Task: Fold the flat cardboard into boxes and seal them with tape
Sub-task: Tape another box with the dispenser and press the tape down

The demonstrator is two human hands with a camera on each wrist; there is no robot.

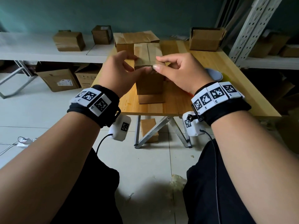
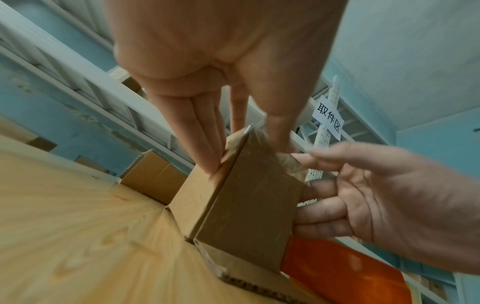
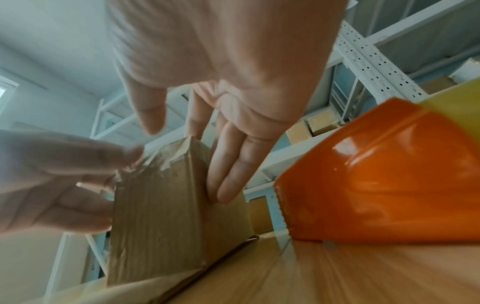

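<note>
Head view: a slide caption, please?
Left hand and right hand press the taped top of a cardboard box on a table.

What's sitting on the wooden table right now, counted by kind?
Cardboard boxes: 3 (near box, box behind it, far-right box)
Orange tape dispenser: 1
Pale round thing, too hidden to identify: 1
Total: 5

Behind our left hand [image 1: 119, 73] and right hand [image 1: 179, 73] we wear black fabric wristbands [image 1: 111, 96], each carrying a row of white tiles [image 1: 100, 105] printed with black square codes. Under each wrist hangs a white camera pod [image 1: 120, 129] bearing its own code and trailing a thin black cable [image 1: 101, 143]. Black trousers [image 1: 90, 191] cover our legs.
</note>
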